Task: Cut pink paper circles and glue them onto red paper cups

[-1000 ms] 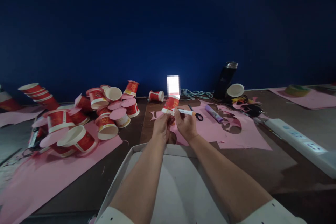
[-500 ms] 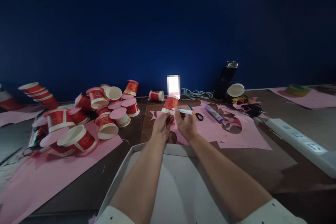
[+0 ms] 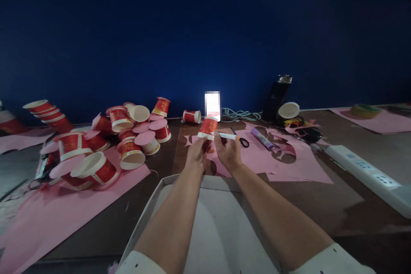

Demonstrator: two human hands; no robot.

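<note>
A red paper cup (image 3: 208, 126) with a pale rim is held mouth down in front of me. My left hand (image 3: 198, 154) is closed around its lower rim. In my right hand (image 3: 228, 153) is a white marker (image 3: 228, 136) with an orange end, its tip pointing left against or very close to the cup's side; contact is hard to make out. Just right of the marker lie black-handled scissors (image 3: 244, 142). A purple tube (image 3: 262, 138), like a glue stick, rests on pink paper (image 3: 305, 165) with round holes cut out of it.
Many red cups (image 3: 132, 156), several with pink paper discs, are heaped at the left. A pale box (image 3: 224, 222) sits beneath my forearms. A bright screen (image 3: 212, 105), a dark bottle (image 3: 276, 98) and cables (image 3: 240, 114) stand along the blue wall. At right lies a power strip (image 3: 362, 171).
Almost nothing differs. Both hands keep their hold on the cup and the marker, and the whole view has shifted very slightly.
</note>
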